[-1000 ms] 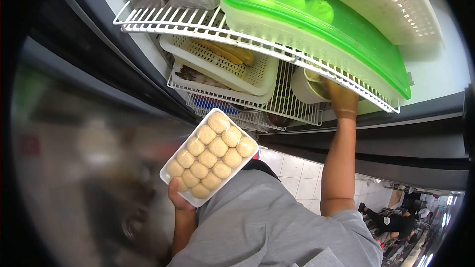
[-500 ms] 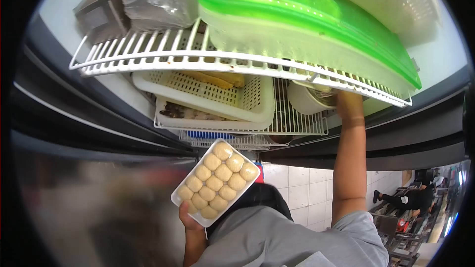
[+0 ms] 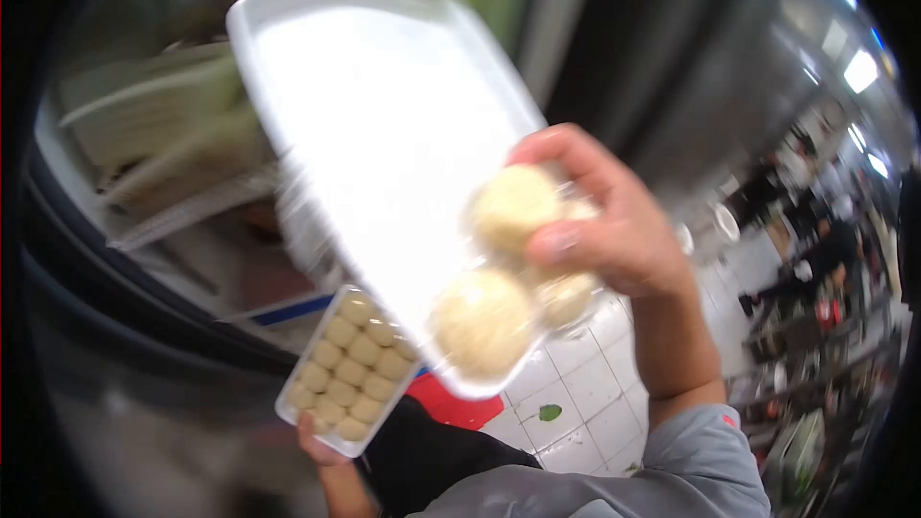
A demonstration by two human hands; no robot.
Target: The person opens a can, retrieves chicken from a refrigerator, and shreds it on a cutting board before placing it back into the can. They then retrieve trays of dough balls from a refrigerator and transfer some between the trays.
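My left hand [image 3: 321, 443] holds the lower end of a white tray of round pale dough balls [image 3: 350, 364], wrapped in clear film. Several balls fill it in rows. My right hand [image 3: 614, 221] grips the edge of a larger-looking white tray [image 3: 374, 105], raised close to the camera and tilted. Most of that tray is bare white, with a few dough balls [image 3: 484, 321] gathered at its lower right end, by my fingers. Loose clear film hangs at its left side. The thumb presses near one ball.
Blurred fridge shelves [image 3: 182, 211] with pale baskets lie at the left. A red object [image 3: 456, 405] is below the raised tray. White floor tiles [image 3: 585, 384] carry a green leaf [image 3: 550, 412]. People and racks stand far right.
My right hand has come out of the fridge with a mostly bare white tray. The view has turned right, and the full tray in my left hand now appears lower and further left.
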